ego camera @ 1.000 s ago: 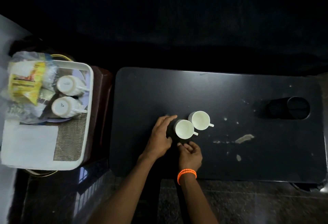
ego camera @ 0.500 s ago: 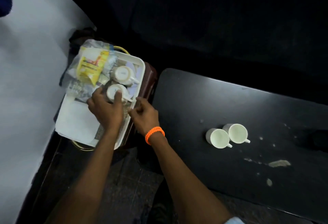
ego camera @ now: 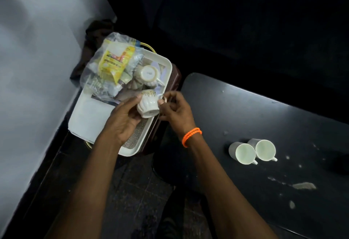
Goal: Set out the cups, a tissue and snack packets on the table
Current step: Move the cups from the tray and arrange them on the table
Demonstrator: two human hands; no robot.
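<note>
Cup: held over the tray, tilted, base toward the camera
Left hand: cradles its body
Right hand: pinches the handle; nearer the table
Table: lies to the right; two cups stand there

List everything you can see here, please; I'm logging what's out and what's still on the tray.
Plain cups: two, white, upright, side by side on the table.
Ribbed cup: one, white with patterned rim, tilted, held above the tray.
Upturned cup: one, white, on the tray.
Snack packets bag: one, clear with yellow packet, tray's far end.
Tissue: one, white, on the tray.
Tray: one, white, left of the table.
Table: one, black, stained.
Left hand: grip on the cup's body.
Right hand: orange wristband, pinching the handle.
</note>
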